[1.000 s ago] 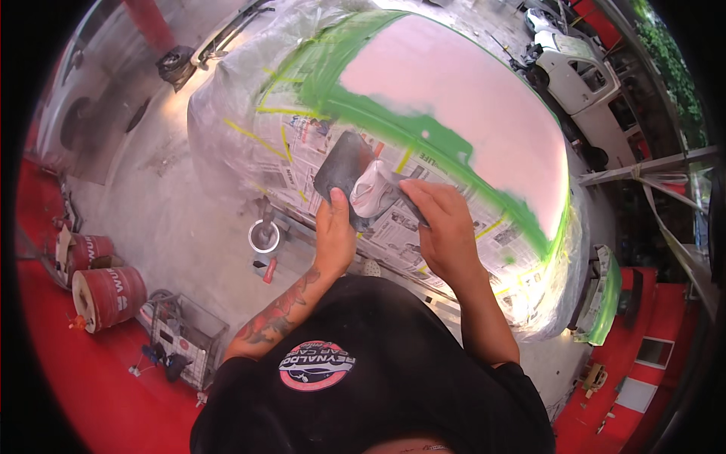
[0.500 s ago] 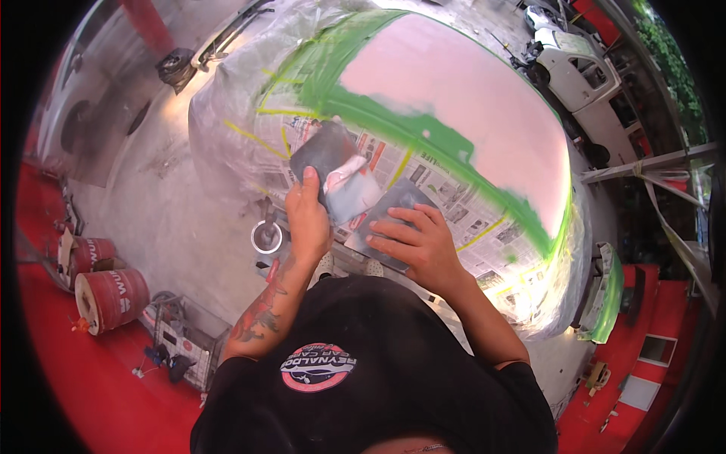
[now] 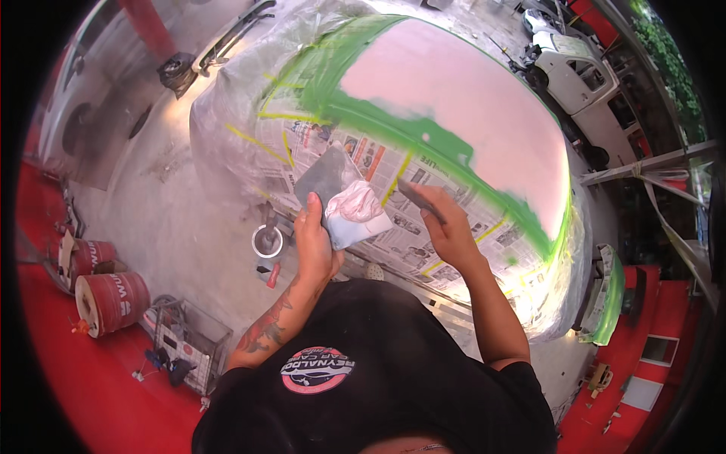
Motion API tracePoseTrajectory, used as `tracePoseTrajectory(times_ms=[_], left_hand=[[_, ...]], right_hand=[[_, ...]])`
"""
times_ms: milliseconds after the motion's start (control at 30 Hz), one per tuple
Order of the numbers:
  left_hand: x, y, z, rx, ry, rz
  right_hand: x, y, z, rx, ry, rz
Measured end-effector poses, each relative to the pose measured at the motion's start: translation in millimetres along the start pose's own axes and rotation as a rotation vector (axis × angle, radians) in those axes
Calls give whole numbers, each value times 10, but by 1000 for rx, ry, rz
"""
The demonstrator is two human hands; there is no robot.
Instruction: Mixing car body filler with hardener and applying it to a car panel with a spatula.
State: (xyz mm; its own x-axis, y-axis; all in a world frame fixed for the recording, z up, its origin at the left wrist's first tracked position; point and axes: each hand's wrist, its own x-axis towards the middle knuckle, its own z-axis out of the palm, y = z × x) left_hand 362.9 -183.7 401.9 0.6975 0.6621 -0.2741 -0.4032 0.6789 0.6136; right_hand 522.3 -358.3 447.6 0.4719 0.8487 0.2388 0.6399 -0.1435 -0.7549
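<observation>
My left hand (image 3: 308,238) is closed on a pale blue mixing board (image 3: 359,233) with a mound of pink putty (image 3: 354,203) on it. A dark grey flat spreader (image 3: 321,175) sticks out beyond the same hand, next to the putty. To the right, my right hand (image 3: 451,233) grips another thin dark spreader (image 3: 418,198), tilted nearly edge-on and apart from the board. Both hands are over newspaper masking (image 3: 378,163) on a vehicle's side. Beyond lies its large panel (image 3: 461,83), pale pink with a green border.
Plastic sheeting (image 3: 223,125) and yellow tape surround the panel. An open can (image 3: 267,240) stands below my left hand, with a red-handled tool (image 3: 274,275) nearby. At left are red drums (image 3: 113,303) and a wire cart (image 3: 193,344); a white truck cab (image 3: 578,68) is far right.
My right hand has lifted away from the board to the right, turning its spreader from flat to edge-on. The pink putty is now gathered in a mound. My left hand shifted slightly nearer.
</observation>
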Motion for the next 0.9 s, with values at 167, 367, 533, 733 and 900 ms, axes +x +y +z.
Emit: tracePoseTrajectory(times_ms=[167,367,533,733,900], left_hand=[[87,-101,-109,170,25,259],[169,96,-194,497,-76,168],[116,203,-79,888,-202,90],[261,245,-7,609,14,137],[340,387,78,-76,121,-63]], right_hand=[[-96,-134,183,524,-37,274],[145,-301,-43,-402,-194,196],[320,-445,-16,-567,6,-296],[-15,-501,296,-332,-222,-340],[-183,-700,31,-259,50,-418]])
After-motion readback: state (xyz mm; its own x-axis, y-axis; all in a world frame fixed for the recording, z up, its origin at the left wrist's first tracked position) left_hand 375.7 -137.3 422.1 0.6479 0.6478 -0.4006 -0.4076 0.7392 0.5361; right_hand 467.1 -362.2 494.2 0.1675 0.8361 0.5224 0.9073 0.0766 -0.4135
